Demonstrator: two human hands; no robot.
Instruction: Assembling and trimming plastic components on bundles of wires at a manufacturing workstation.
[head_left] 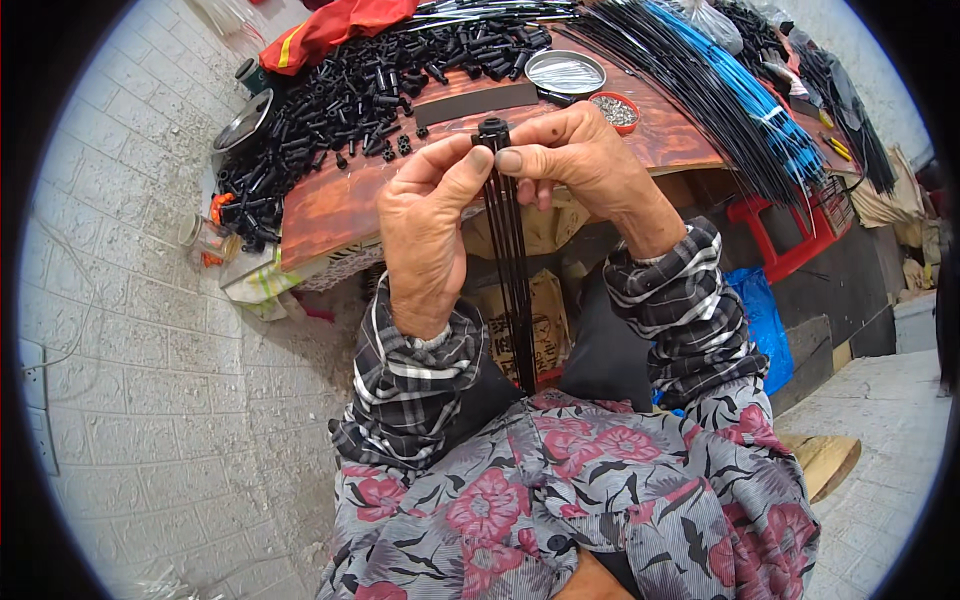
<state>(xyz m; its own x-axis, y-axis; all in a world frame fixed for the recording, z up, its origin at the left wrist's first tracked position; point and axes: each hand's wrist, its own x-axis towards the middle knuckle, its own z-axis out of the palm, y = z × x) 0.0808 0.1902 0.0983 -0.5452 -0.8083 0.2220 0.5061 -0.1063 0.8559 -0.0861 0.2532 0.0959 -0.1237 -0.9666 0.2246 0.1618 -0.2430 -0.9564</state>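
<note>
Above the near edge of the table, a small black plastic hub sits at the top of a bundle of thin black rods, which looks like an umbrella frame. The rods hang down toward my lap. My left hand pinches the hub's left side between thumb and fingers. From the right, my right hand pinches it too, its thumb tip close to the left thumb and the lower fingers curled beside the rods. The fingertips partly hide where the rods meet the hub.
A heap of black plastic parts covers the table's left and back. Behind my hands lie a dark flat strip, a round tin of pins and a red dish of small metal pieces. Black and blue rods fill the right side.
</note>
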